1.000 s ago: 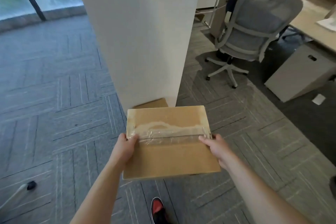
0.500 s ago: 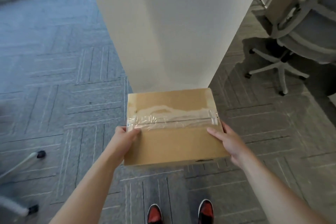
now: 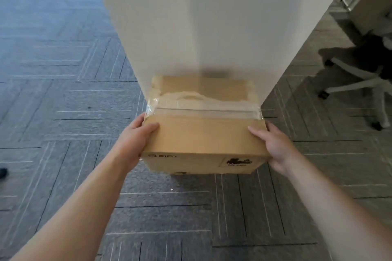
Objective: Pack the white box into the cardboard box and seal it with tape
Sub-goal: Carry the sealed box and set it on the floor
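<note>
The cardboard box point(image 3: 203, 131), sealed with clear tape point(image 3: 203, 108), is gripped between the left hand point(image 3: 135, 142) and right hand point(image 3: 273, 146), thumbs laid on top.

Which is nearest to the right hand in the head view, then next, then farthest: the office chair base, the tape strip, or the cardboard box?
1. cardboard box: gripped at its right side by the right hand.
2. tape strip: across the box top, just beyond the fingers.
3. office chair base: on the floor, far right.
</note>
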Tool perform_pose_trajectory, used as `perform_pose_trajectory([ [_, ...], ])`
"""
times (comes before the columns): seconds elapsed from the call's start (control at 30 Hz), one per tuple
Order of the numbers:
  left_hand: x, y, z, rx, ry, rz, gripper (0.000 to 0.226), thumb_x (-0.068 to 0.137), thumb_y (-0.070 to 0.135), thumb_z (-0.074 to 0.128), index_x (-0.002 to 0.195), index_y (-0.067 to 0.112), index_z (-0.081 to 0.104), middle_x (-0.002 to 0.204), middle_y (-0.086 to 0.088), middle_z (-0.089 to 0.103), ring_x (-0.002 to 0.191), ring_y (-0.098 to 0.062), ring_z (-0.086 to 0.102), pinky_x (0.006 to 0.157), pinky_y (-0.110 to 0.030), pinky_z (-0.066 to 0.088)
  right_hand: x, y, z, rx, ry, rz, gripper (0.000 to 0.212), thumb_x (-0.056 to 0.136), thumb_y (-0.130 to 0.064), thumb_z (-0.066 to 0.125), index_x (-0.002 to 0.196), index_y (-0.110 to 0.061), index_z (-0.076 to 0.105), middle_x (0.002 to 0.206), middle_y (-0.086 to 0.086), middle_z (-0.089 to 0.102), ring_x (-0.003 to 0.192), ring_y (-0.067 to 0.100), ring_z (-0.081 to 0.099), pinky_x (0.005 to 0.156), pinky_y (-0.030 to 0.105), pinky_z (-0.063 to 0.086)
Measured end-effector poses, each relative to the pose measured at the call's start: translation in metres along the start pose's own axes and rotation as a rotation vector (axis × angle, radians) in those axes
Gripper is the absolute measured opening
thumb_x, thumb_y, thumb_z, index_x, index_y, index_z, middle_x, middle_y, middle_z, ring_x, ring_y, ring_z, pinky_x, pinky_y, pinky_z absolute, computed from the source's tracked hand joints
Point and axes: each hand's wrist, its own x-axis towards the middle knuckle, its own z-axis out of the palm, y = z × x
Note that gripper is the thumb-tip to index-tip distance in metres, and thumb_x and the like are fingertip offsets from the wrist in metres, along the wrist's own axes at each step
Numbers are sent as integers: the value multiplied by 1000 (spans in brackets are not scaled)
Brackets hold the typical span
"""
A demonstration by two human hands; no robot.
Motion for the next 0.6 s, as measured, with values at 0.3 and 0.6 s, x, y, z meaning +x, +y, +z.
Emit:
perform_pose_trajectory([
  [0.3,80,-52,14,5,81,111,36,93,29,63,124,17,52,116,-6,65,99,-24,66,72,-38,53,88,32,14,-1,25,-119,30,87,-30,73,115,-30,64,111,1,71,100,25,67,82,44,56],
  [0.6,100,-76,17,-5,73,192,31,96,23,61,123,12,51,109,-6,65,89,-19,66,66,-33,53,113,61,13,-7,33,-196,48,86,-29,73,131,-25,57,115,2,69,101,25,67,82,45,57],
])
